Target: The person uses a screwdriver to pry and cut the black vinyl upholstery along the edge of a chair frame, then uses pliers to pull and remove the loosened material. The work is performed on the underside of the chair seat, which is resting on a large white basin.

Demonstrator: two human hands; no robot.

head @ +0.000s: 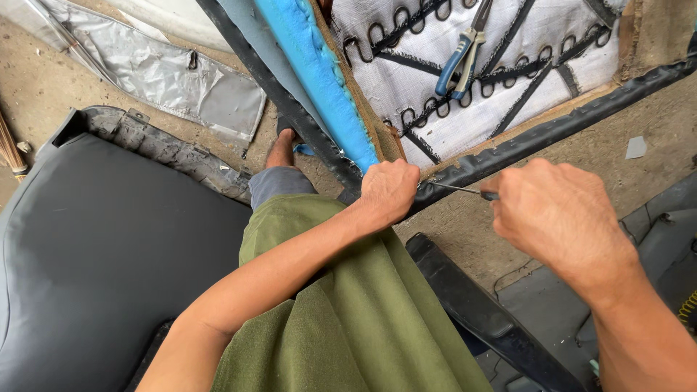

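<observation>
Both hands closed | left hand [390, 190] grips black trim [552, 131] | right hand [559, 218] holds thin tool [459, 190] (possibly an awl)

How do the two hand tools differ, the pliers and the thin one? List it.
1. The pliers lie loose on the white spring panel; the thin metal tool is held in the right hand.
2. The pliers have blue handles and two arms; the thin tool is one bare slim shaft.
3. The thin tool's tip points at the black trim beside the left hand; the pliers touch no hand.
</observation>
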